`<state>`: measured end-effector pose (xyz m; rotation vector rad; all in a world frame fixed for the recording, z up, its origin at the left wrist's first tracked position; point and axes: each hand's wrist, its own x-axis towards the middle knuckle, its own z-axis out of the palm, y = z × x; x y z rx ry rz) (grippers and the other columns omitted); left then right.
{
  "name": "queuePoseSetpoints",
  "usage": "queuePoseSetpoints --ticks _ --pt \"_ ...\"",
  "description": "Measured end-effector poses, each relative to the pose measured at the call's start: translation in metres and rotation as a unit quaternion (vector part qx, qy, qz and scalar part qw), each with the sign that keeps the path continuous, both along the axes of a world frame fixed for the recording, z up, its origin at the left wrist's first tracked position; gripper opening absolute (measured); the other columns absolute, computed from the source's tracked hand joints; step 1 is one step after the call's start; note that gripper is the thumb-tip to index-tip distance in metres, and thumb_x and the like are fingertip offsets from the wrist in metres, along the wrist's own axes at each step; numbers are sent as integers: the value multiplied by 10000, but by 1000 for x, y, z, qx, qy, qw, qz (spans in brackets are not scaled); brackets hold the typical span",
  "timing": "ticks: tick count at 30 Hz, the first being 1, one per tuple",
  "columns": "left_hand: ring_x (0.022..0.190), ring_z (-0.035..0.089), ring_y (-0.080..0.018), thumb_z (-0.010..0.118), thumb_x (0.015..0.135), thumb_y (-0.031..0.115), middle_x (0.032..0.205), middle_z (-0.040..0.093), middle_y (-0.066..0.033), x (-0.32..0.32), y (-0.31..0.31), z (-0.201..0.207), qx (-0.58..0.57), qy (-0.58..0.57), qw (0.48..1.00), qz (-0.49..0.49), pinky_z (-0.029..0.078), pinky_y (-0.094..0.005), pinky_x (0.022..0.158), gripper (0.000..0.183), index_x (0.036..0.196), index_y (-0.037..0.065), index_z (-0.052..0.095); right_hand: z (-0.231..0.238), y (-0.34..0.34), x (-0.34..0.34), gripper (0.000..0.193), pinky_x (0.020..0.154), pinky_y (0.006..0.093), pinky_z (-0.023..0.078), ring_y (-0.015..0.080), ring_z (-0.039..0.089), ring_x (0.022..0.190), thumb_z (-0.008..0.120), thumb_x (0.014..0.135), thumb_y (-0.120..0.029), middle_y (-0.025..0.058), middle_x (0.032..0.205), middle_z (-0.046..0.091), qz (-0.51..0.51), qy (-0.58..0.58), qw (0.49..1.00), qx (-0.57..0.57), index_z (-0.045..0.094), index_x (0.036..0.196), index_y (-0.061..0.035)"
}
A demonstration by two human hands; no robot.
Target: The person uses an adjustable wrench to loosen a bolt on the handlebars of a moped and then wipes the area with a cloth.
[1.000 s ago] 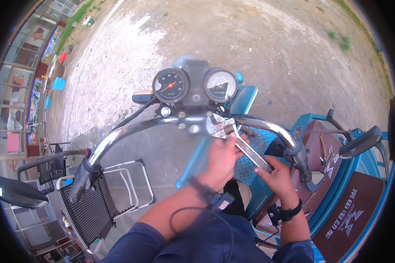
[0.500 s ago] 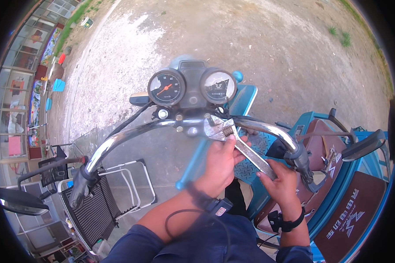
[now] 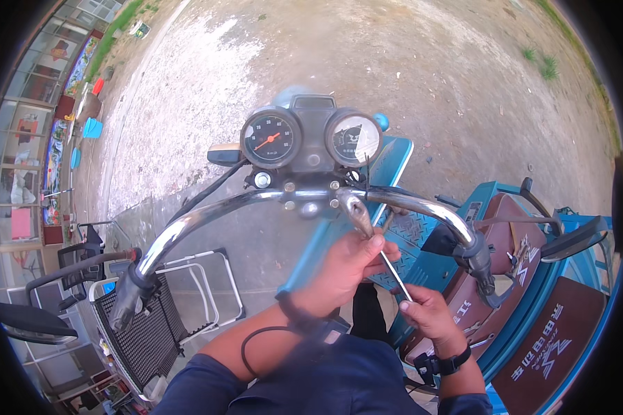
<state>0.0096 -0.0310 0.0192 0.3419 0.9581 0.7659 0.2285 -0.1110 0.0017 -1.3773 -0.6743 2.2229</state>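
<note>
A: Start at the left. What's over there?

B: A black mesh chair point(image 3: 142, 339) stands on the ground, and above it the black left grip point(image 3: 126, 299) of a chrome handlebar point(image 3: 208, 216) curves up toward the middle.

A: And at the middle?

B: Two round gauges point(image 3: 310, 138) sit above the handlebar clamp point(image 3: 310, 197). The head of an adjustable wrench point(image 3: 358, 216) is right at the bar, just right of the clamp.

A: Who has the wrench?

B: The left hand point(image 3: 345, 266). Its fingers are curled around the upper part of the wrench, thumb against the metal, so it grips the tool just below the head.

A: The right hand?

B: The right hand point(image 3: 429, 315) is lower and to the right, with a black watch point(image 3: 444, 363) on the wrist. Its thumb and forefinger are pinched on the lower end of a thin silver handle that slants down from the left hand. Whether that is the wrench's own handle or a separate tool, I cannot tell.

A: Further right?

B: The right end of the bar with its lever point(image 3: 479, 266), then a blue vehicle with a brown seat point(image 3: 516, 256) and a black mirror point(image 3: 574, 238).
</note>
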Motion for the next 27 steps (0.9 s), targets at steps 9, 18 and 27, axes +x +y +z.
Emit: queuePoseSetpoints --ticks 9,18,27 --pt "900 667 -195 561 1011 324 975 639 -87 -9 -8 -20 -24 43 998 35 558 -352 747 340 1227 69 493 -11 -10 -40 448 621 322 560 221 671 676 481 1040 -339 118 799 639 -6 174 979 -103 526 1295 27" --pt "841 670 -232 613 984 272 957 640 -146 -25 -8 -5 -8 112 993 38 562 -359 760 308 1074 0 500 -12 -16 -75 440 780 387 567 310 704 867 467 1043 -336 187 960 674 9 236 961 -145 531 1223 61" --pt "786 675 -216 622 979 295 925 646 -118 -33 -9 -10 26 139 990 6 563 -337 715 322 1063 3 513 -14 -17 -84 410 719 354 554 266 699 804 472 1041 -364 140 903 665 71 155 983 -62 568 1152 19"
